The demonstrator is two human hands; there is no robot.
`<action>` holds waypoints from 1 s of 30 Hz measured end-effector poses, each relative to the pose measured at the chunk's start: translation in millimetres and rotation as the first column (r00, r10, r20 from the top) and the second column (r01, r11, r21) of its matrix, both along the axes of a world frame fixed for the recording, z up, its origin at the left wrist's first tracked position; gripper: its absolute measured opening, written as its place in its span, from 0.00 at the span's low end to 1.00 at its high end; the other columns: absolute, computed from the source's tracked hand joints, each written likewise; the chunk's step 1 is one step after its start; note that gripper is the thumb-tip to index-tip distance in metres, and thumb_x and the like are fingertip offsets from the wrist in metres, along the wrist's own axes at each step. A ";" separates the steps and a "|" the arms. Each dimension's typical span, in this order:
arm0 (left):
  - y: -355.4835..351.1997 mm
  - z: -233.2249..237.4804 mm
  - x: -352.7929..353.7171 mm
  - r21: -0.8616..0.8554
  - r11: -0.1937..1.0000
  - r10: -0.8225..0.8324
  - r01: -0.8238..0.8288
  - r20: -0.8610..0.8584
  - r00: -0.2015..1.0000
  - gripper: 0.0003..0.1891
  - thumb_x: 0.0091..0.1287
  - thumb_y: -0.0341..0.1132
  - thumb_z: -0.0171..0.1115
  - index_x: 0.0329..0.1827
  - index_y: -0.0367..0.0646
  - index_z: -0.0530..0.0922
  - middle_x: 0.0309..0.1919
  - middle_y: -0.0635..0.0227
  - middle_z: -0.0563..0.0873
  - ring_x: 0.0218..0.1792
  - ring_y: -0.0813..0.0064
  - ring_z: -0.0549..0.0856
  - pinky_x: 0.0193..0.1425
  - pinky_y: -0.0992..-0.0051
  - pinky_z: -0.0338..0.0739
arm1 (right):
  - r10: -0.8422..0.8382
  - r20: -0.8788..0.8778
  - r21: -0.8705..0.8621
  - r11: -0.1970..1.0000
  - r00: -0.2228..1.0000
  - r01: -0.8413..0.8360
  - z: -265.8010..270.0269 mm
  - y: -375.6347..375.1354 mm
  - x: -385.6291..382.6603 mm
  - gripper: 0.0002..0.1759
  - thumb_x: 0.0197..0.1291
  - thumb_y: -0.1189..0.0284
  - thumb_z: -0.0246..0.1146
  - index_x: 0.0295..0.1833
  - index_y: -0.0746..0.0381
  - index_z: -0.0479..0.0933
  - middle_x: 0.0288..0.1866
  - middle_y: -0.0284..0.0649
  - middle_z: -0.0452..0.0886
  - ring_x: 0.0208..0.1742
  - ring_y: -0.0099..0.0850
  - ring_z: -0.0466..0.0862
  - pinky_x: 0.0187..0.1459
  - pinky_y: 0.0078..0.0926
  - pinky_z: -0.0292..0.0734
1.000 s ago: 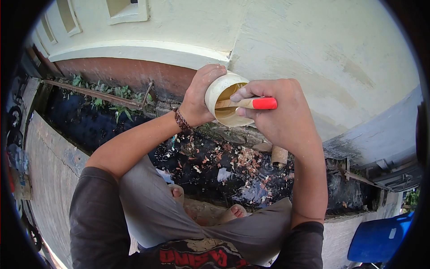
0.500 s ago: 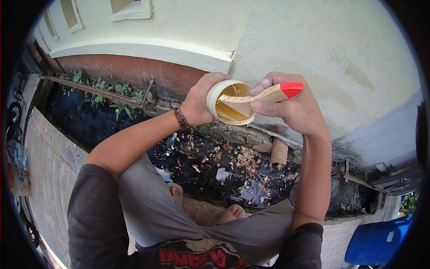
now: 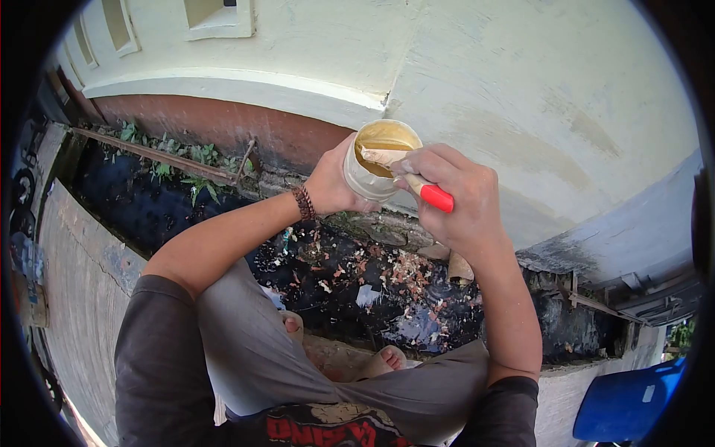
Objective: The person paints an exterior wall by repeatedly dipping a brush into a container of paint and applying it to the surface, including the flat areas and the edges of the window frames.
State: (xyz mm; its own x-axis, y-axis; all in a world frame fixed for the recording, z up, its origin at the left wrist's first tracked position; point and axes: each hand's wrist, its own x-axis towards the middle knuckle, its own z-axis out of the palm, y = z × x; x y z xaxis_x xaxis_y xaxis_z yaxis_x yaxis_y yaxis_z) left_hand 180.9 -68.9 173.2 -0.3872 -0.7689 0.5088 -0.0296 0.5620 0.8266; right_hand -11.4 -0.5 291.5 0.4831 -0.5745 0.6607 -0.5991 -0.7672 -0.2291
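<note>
My left hand (image 3: 333, 179) is wrapped round the side of a small whitish paint can (image 3: 370, 185), its open mouth showing yellowish-brown paint inside. Between the fingers of my right hand (image 3: 460, 195) is a paintbrush (image 3: 436, 197) with a wooden handle and a red end. The brush's head reaches down into the can, so its bristles are partly hidden by the rim and by shadow. Both hands are held out in front of me, above the ditch and close to the wall.
A cream wall (image 3: 477, 89) rises ahead, with a reddish-brown band (image 3: 223, 123) at its lower left. Below runs a ditch of dark water (image 3: 357, 290) with floating debris. A short pipe (image 3: 459, 270) juts from its far bank. At lower right lies a blue barrel (image 3: 629, 402).
The can has turned from facing me sideways to standing more upright. My right hand has lowered, and the brush's red end has swung down and left.
</note>
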 end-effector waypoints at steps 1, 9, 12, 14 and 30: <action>-1.1 -4.6 -0.5 0.013 1.000 -0.002 0.002 0.015 1.000 0.51 0.35 0.35 0.85 0.67 0.40 0.66 0.57 0.61 0.82 0.58 0.70 0.82 0.66 0.68 0.76 | 0.002 -0.003 0.000 1.000 1.000 -0.002 -0.4 -1.9 -0.7 0.12 0.43 0.78 0.70 0.37 0.58 0.82 0.34 0.37 0.84 0.31 0.42 0.84 0.29 0.34 0.77; 10.2 -2.6 1.0 0.016 1.000 0.007 -0.012 0.267 0.964 0.51 0.31 0.34 0.85 0.66 0.41 0.69 0.53 0.60 0.84 0.55 0.63 0.84 0.62 0.66 0.78 | -0.085 0.277 0.658 0.742 0.957 -0.125 23.2 -20.6 -44.4 0.14 0.51 0.69 0.77 0.40 0.63 0.83 0.31 0.34 0.84 0.29 0.21 0.78 0.31 0.24 0.74; 6.6 -3.9 2.2 -0.008 1.000 0.000 0.002 0.261 0.965 0.53 0.33 0.36 0.86 0.67 0.41 0.67 0.57 0.61 0.82 0.57 0.67 0.83 0.66 0.67 0.75 | -0.170 0.380 0.757 0.622 0.909 -0.200 18.5 -30.3 -57.0 0.15 0.53 0.69 0.76 0.41 0.64 0.81 0.32 0.36 0.83 0.32 0.26 0.84 0.27 0.22 0.74; 6.0 -5.2 2.0 -0.010 1.000 0.011 -0.009 0.274 0.962 0.53 0.33 0.36 0.86 0.68 0.41 0.67 0.57 0.61 0.82 0.58 0.66 0.83 0.66 0.67 0.75 | -0.182 0.472 0.754 0.591 0.863 -0.288 7.6 -41.7 -70.3 0.15 0.54 0.70 0.75 0.43 0.64 0.80 0.32 0.37 0.83 0.33 0.28 0.86 0.26 0.22 0.74; 6.6 -26.6 -5.7 0.154 0.985 -0.116 0.080 0.237 0.965 0.52 0.36 0.34 0.87 0.68 0.39 0.66 0.59 0.62 0.81 0.61 0.69 0.80 0.69 0.65 0.73 | -0.348 0.932 0.243 0.807 -0.101 -0.538 -117.6 53.9 -232.1 0.05 0.67 0.75 0.60 0.47 0.58 0.74 0.39 0.45 0.86 0.39 0.33 0.88 0.34 0.20 0.86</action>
